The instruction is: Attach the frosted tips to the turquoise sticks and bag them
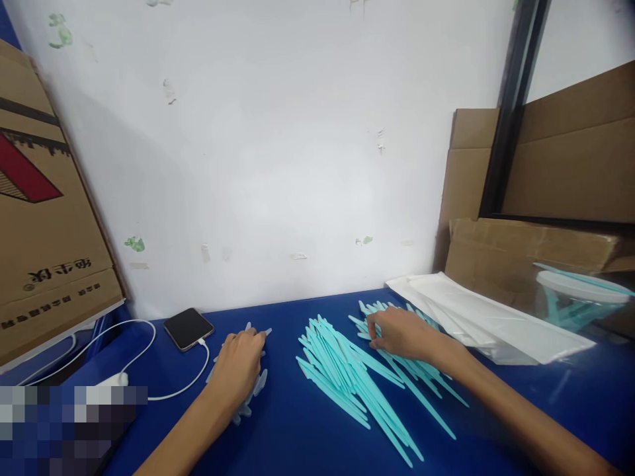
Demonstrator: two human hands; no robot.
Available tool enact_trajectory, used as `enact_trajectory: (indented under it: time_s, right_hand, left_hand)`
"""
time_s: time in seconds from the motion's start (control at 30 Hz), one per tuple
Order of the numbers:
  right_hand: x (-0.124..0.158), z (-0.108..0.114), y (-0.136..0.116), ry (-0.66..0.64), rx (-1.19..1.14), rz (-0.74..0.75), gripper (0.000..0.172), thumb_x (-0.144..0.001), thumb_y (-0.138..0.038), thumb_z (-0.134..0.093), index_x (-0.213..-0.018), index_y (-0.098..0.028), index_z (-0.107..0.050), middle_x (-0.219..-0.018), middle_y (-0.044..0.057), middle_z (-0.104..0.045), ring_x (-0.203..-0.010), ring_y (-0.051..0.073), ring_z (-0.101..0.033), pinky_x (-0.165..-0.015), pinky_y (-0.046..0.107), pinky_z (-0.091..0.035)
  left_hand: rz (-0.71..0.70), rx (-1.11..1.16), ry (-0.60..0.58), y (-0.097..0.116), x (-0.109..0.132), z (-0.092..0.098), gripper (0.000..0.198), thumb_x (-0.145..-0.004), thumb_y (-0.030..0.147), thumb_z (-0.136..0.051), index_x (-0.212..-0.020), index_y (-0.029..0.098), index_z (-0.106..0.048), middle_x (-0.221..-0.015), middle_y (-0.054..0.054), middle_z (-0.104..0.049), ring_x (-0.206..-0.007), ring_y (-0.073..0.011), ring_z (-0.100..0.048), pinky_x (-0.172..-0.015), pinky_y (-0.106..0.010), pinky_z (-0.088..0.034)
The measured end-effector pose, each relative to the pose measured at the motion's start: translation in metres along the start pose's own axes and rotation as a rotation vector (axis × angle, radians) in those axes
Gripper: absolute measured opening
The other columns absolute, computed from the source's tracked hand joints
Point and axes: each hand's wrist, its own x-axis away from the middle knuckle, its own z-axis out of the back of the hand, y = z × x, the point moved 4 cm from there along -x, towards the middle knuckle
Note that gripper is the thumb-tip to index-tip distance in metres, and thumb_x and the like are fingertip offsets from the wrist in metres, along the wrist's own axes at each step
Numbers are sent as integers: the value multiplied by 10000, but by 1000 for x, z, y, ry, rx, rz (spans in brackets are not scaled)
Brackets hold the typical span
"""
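Observation:
My left hand (239, 367) lies palm down on a small pile of pale blue plastic pieces (254, 391), fingers curled over them. My right hand (403, 334) rests on a heap of thin teal plastic sticks (381, 316) at the right, its fingertips pinched on one stick. A second, larger fan of teal sticks (342, 370) lies on the blue table (297, 436) between my two hands.
A black phone (188, 328) on a white charging cable (149, 357) lies at the left. White plastic bags (486, 317) are stacked at the right, beside a clear tub (580, 301) holding teal sticks. Cardboard boxes (44, 198) flank both sides against the white wall.

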Motion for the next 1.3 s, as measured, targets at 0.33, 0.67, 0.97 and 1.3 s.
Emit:
enact_trajectory:
  time_s: [0.33,0.67,0.97,1.3]
  right_hand:
    - [6,5,-2,-103,-27,-48,105,-796,-170,-701,-875,-231,-733,-709,18,-730,-747,209,-693,-560,255,-372]
    - [-1,4,-9,-43,-3,-8,103,-838,-307,-696,-894,-232,-742,-881,37,-750,-844,224,-683,-628,266,-385]
    - [1,-8,-21,-47,-7,27,187,-845,-400,-707,-932,-236,-725,-828,21,-744,-747,204,-673,-555,266,-334]
    - [5,-10,-15,-79,56,32,435,-896,-326,-639,-508,-182,-506,-519,19,-536,-528,175,-575,-493,267,-243]
  left_hand:
    - [-59,1,27,4,1,4,461,-870,-8,-317,-1074,159,-695,-957,-142,-704,-905,-320,-655,-782,-410,-423]
    - [-60,128,171,20,4,18,387,-986,120,-285,-1256,202,-551,-1170,-104,-592,-754,-195,-629,-647,-307,-443]
    - [-130,282,261,24,4,2,374,-1009,180,-255,-1259,195,-533,-1070,-90,-551,-710,-167,-589,-600,-289,-453]
    - [-287,601,361,30,6,9,245,-1008,250,-431,-1087,233,-663,-1043,-52,-684,-936,-211,-655,-796,-339,-535]
